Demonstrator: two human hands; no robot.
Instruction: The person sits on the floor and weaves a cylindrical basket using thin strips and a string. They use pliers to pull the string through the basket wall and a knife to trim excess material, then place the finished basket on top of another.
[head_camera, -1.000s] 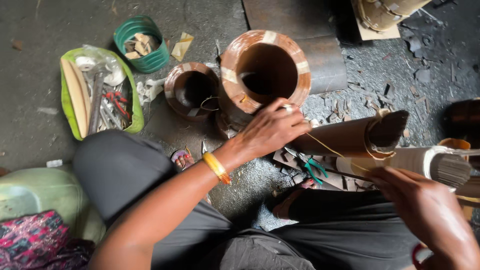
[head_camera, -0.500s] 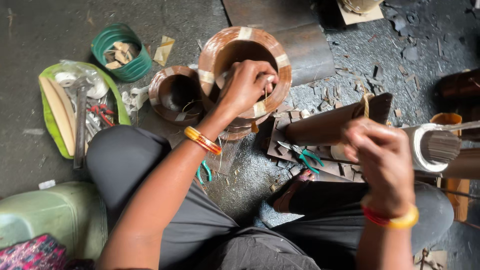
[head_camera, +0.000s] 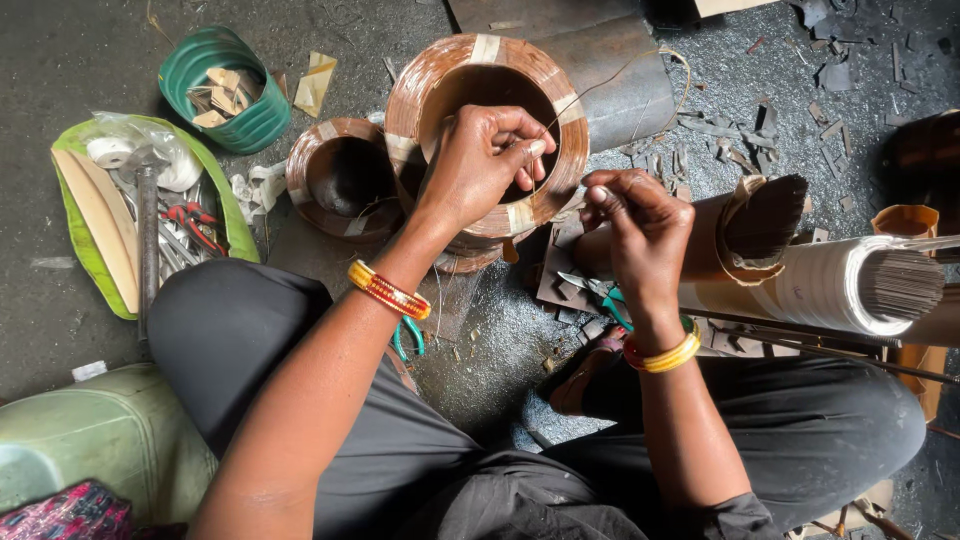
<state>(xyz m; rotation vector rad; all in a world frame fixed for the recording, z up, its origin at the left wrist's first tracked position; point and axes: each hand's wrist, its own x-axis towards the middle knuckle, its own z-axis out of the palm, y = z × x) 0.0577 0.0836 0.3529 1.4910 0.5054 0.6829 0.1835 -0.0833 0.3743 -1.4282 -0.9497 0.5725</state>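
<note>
A thin strand of wire (head_camera: 610, 85) is being pinched between the thumb and fingertips of the left hand (head_camera: 482, 165), which is closed tightly over the near rim of the large copper coil (head_camera: 487, 140). The same strand is being nipped by the thumb and forefinger of the right hand (head_camera: 640, 235), just right of the coil, so that a short taut length is being kept between the two hands; the grip looks chosen for holding the wire end steady against the coil's edge. From the pinch, the strand is being carried in a loose arc toward the far right, over a dark metal cylinder (head_camera: 610, 85) lying behind the coil.

The large coil is being stood upright on the floor, centre far, its hollow facing up and its windings being bound by pale tape strips. A smaller coil (head_camera: 340, 180) is being kept touching it on the left. Near the right hand, rolled paper tubes (head_camera: 820, 285) packed with thin rods are being laid on their sides, and green-handled pliers (head_camera: 610, 300) are lying beneath the wrist. At far left, a green tub (head_camera: 225, 90) of scraps and a green tray (head_camera: 95, 260) of tools are being kept within reach.
</note>
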